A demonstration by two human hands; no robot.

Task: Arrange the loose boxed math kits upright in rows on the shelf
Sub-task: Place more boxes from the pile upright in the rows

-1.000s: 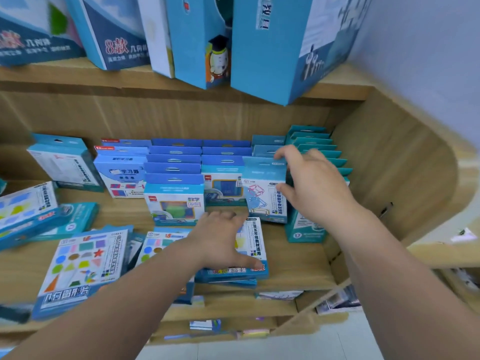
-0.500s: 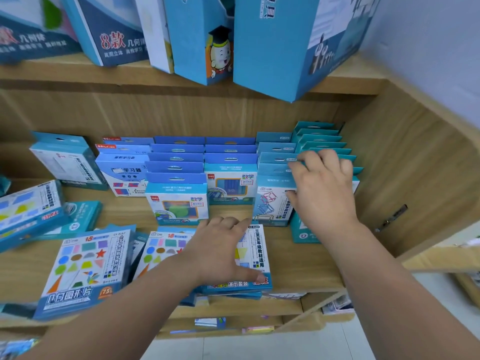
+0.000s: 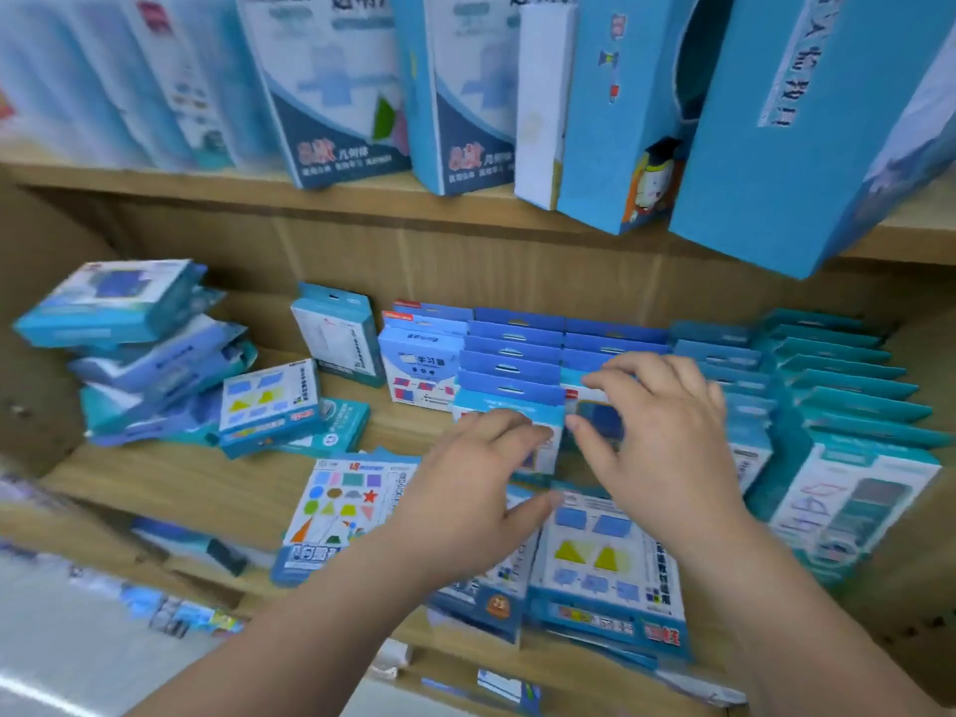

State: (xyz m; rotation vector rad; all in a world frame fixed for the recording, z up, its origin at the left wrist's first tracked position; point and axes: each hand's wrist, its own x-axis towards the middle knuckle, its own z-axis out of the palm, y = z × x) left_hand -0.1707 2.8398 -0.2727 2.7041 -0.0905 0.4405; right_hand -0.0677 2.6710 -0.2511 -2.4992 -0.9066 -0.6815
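Wooden shelf [image 3: 170, 483] before you, crowded with blue boxed math kits. Your left hand [image 3: 465, 494] reaches over the flat-lying kits at the front edge. Its fingers are nearly straight and laid on the top edge of the front box [image 3: 517, 406] of an upright dark-blue row [image 3: 512, 354], with the thumb held apart to the right. It presses rather than clasps.

Your right hand [image 3: 667, 437] hovers just beside it over the neighbouring row [image 3: 615, 336], fingers spread and bent across the box tops, thumb pointing toward the left hand. Motion blur leaves it unclear whether that hand pinches a box or only touches it.

Further right stand more upright rows, the outermost a teal row [image 3: 848, 385] whose foremost carton [image 3: 853, 509] faces you. Beneath your wrists loose kits lie flat on the board: a shapes kit [image 3: 341, 509] printed with coloured figures, and a trapezoid kit [image 3: 600, 556] showing yellow and blue forms.

At the left, well apart from the rows, a leaning pile [image 3: 134, 349] of loose kits slumps beside the shelf's side wall. Next to it, a tilted kit [image 3: 269, 406] rests on a teal box [image 3: 341, 426]. A pale box [image 3: 336, 328] stands upright near the back, just left of the rows. Tall blue cartons [image 3: 802, 126] line the shelf above.
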